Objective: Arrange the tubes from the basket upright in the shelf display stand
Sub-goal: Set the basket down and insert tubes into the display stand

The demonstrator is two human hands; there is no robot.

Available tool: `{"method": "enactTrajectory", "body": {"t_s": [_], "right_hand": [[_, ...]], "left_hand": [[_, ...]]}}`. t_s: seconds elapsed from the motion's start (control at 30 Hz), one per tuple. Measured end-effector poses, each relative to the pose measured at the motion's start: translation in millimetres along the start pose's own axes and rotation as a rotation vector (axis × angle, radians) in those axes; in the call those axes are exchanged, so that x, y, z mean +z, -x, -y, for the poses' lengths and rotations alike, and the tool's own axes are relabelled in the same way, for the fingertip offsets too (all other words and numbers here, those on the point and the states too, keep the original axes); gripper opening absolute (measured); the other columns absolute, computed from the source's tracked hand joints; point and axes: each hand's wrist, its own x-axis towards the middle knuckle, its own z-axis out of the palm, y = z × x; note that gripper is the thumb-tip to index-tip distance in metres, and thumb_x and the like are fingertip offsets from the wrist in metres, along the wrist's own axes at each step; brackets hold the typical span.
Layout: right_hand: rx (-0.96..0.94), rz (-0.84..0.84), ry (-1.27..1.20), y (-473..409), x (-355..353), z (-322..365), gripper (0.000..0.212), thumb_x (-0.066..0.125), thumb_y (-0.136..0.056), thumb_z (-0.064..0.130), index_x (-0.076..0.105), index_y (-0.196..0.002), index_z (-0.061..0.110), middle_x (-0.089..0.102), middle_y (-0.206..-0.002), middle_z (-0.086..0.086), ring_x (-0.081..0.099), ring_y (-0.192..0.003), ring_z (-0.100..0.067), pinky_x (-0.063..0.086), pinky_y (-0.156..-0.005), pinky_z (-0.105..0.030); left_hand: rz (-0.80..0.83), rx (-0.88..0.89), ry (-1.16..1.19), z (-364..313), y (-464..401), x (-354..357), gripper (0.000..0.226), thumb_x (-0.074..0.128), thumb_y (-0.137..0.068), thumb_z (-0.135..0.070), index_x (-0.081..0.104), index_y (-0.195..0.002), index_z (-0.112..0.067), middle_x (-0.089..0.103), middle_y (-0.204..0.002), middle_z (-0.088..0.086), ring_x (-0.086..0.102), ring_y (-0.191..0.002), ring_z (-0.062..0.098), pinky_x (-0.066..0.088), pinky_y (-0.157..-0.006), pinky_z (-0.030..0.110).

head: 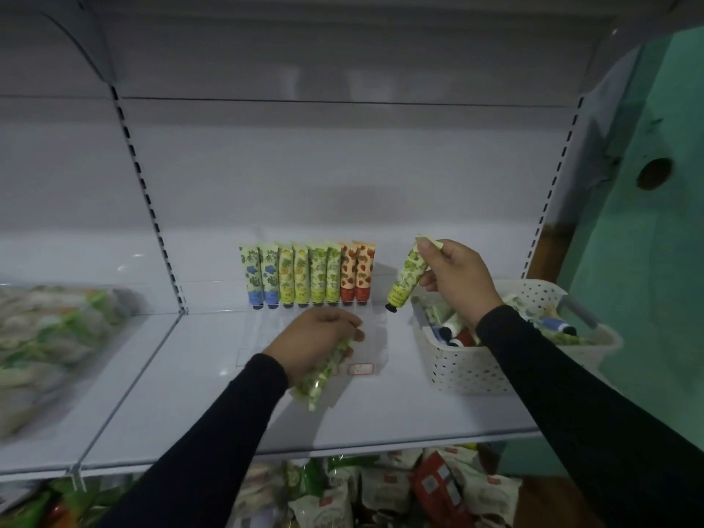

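1. Shelf [228, 413]: white metal, carries everything below. Blurred packaged goods [49, 337] lie on the neighbouring shelf section past its left edge.
2. Basket [476, 371]: white, perforated, near the shelf's right edge, toward the back. More tubes lie loose inside.
3. Display stand [375, 337]: clear acrylic, mid-shelf, just left of the basket, small label on its front lip.
4. Row of tubes [308, 274]: eight standing upright, caps down, in the stand's back row. Left to right: two blue, four yellow-green, two red.
5. Right hand [457, 276]: above the basket's back-left corner, fingers and thumb pinching a green tube [407, 278] near its crimped end. Tube hangs tilted, black cap down, between stand and basket, clear of both.
6. Left hand [316, 341]: over the stand's front rows, fingers curled round a second green tube [324, 371]. Tube is motion-blurred, slanting down toward the shelf's front edge.
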Motion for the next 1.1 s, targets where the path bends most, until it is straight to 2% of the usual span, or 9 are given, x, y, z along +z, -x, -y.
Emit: {"method": "enactTrajectory", "body": {"t_s": [0.13, 0.27, 0.4, 0.5, 0.67, 0.73, 0.83, 1.0, 1.1], "right_hand": [[0.034, 0.104, 0.01, -5, 24, -3, 0.041, 0.051, -0.098, 0.041, 0.063, -0.095, 0.001, 0.068, -0.079, -0.011, 0.062, -0.062, -0.01, 0.052, -0.064, -0.027], [0.055, 0.204, -0.004, -6, 47, -6, 0.042, 0.049, -0.1, 0.037, 0.061, -0.105, -0.002, 0.069, -0.097, -0.023, 0.066, -0.069, -0.017, 0.056, -0.074, -0.036], [0.054, 0.255, 0.013, -5, 62, -7, 0.041, 0.048, -0.101, 0.034, 0.058, -0.105, -0.005, 0.067, -0.095, -0.026, 0.066, -0.07, -0.016, 0.058, -0.073, -0.033], [0.042, 0.253, 0.006, -3, 68, -5, 0.029, 0.05, -0.1, 0.032, 0.061, -0.091, 0.007, 0.067, -0.079, -0.015, 0.067, -0.07, -0.019, 0.058, -0.075, -0.037], [-0.02, 0.142, -0.012, -4, 80, -2, 0.018, 0.06, -0.096, 0.029, 0.07, -0.095, 0.014, 0.071, -0.073, -0.007, 0.067, -0.063, -0.011, 0.055, -0.062, -0.021], [-0.03, 0.107, -0.043, -7, 86, 0, 0.014, 0.064, -0.094, 0.028, 0.072, -0.092, 0.016, 0.072, -0.083, -0.008, 0.069, -0.066, -0.014, 0.058, -0.067, -0.025], [-0.049, 0.082, -0.063, -8, 96, 2, 0.009, 0.066, -0.093, 0.025, 0.071, -0.087, 0.021, 0.072, -0.102, -0.007, 0.071, -0.07, -0.019, 0.061, -0.073, -0.034], [-0.04, 0.093, -0.031, -8, 106, 1, 0.016, 0.065, -0.093, 0.025, 0.072, -0.092, 0.011, 0.072, -0.079, -0.005, 0.07, -0.068, -0.013, 0.06, -0.072, -0.027], [-0.042, 0.111, 0.021, -7, 110, 0, 0.021, 0.064, -0.094, 0.025, 0.07, -0.092, 0.005, 0.071, -0.074, -0.008, 0.07, -0.066, -0.011, 0.06, -0.071, -0.027]], "left_hand": [[-0.102, 0.04, 0.033, 3, 6, -37, 0.015, 0.058, -0.097, -0.017, 0.07, -0.106, -0.013, 0.074, -0.098, 0.008, 0.063, -0.071, 0.017, 0.051, -0.066, 0.029], [-0.223, 0.096, -0.054, 6, 10, -65, 0.013, 0.059, -0.096, -0.013, 0.069, -0.104, -0.012, 0.073, -0.092, 0.007, 0.061, -0.066, 0.015, 0.051, -0.063, 0.027], [-0.296, 0.096, -0.137, 14, 6, -84, 0.007, 0.063, -0.092, -0.01, 0.069, -0.096, -0.011, 0.07, -0.089, 0.008, 0.059, -0.058, 0.013, 0.05, -0.059, 0.026], [-0.35, 0.091, -0.243, 23, 1, -91, 0.005, 0.064, -0.092, -0.013, 0.069, -0.091, -0.014, 0.066, -0.084, 0.004, 0.06, -0.059, 0.015, 0.049, -0.058, 0.026], [-0.393, 0.117, -0.413, 30, -1, -93, 0.008, 0.061, -0.092, -0.018, 0.068, -0.089, -0.017, 0.068, -0.083, 0.003, 0.065, -0.067, 0.02, 0.055, -0.067, 0.03], [-0.394, 0.133, -0.487, 30, -1, -92, 0.01, 0.06, -0.092, -0.02, 0.069, -0.09, -0.017, 0.069, -0.086, 0.001, 0.067, -0.075, 0.022, 0.056, -0.076, 0.035], [-0.405, 0.151, -0.553, 28, -2, -91, 0.011, 0.059, -0.092, -0.021, 0.069, -0.092, -0.018, 0.068, -0.09, -0.003, 0.067, -0.078, 0.02, 0.055, -0.079, 0.032], [-0.42, 0.147, -0.613, 31, -4, -93, 0.013, 0.058, -0.091, -0.021, 0.071, -0.094, -0.018, 0.069, -0.094, -0.001, 0.065, -0.08, 0.019, 0.052, -0.077, 0.029], [-0.443, 0.154, -0.602, 32, -5, -95, 0.015, 0.059, -0.092, -0.022, 0.071, -0.102, -0.017, 0.067, -0.097, -0.002, 0.065, -0.084, 0.019, 0.051, -0.08, 0.028]]}}
